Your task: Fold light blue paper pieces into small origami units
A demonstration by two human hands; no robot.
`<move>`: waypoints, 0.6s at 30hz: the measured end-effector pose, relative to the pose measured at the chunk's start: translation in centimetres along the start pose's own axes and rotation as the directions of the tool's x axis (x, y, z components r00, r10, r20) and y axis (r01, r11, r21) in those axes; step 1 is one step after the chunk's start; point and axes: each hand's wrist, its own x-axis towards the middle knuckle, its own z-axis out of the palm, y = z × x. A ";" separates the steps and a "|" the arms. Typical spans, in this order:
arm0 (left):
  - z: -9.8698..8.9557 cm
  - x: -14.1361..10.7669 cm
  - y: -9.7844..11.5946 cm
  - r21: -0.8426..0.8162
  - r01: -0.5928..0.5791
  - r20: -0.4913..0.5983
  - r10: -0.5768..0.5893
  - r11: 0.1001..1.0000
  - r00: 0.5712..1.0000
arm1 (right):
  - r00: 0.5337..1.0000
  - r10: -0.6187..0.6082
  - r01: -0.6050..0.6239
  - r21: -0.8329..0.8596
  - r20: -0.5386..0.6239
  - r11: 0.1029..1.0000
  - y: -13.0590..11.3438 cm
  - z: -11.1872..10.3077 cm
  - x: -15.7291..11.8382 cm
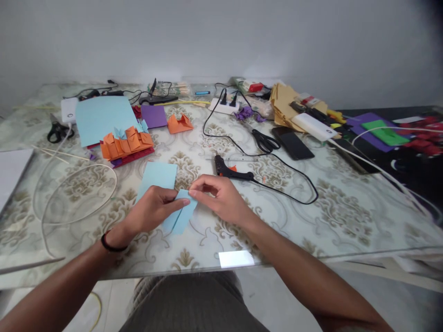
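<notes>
A small light-blue sheet of folded paper [186, 216] lies between my hands, with a dark fold or slit line running along it. My left hand [157, 207] grips its left side, thumb on top. At its upper right corner, my right hand [216, 196] pinches the edge between thumb and fingers. Just beyond my left hand lies another light-blue paper piece [159, 175], flat on the table. A black hot glue gun [230, 170] with an orange trigger rests past my right hand. Orange folded paper pieces [126, 144] sit at the upper left.
Black scissors [265, 140] and a phone [293, 143] lie to the right. A power strip [224, 106] stands at the back, its black cord looping across the table. A white cable [78, 221] coils at the left. A large light-blue sheet [104, 115] lies behind the orange pieces.
</notes>
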 end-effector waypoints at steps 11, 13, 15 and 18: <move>0.0 -0.2 -0.1 0.004 -0.099 -0.036 0.099 0.995 0.994 | 0.999 0.024 -0.023 -0.037 0.025 0.999 -0.1 -0.2 0.0; -0.1 -0.3 0.0 0.014 -0.145 -0.017 0.146 0.989 0.989 | 0.999 0.017 -0.016 -0.025 0.039 1.000 0.1 -0.1 0.0; -0.1 -0.5 0.2 0.054 -0.199 -0.026 0.200 0.979 0.979 | 0.999 0.020 -0.019 -0.012 0.050 1.000 0.3 0.0 0.0; 0.0 -0.6 0.4 0.097 -0.260 -0.048 0.266 0.961 0.963 | 0.998 0.022 -0.023 0.008 0.065 1.000 0.2 0.1 -0.1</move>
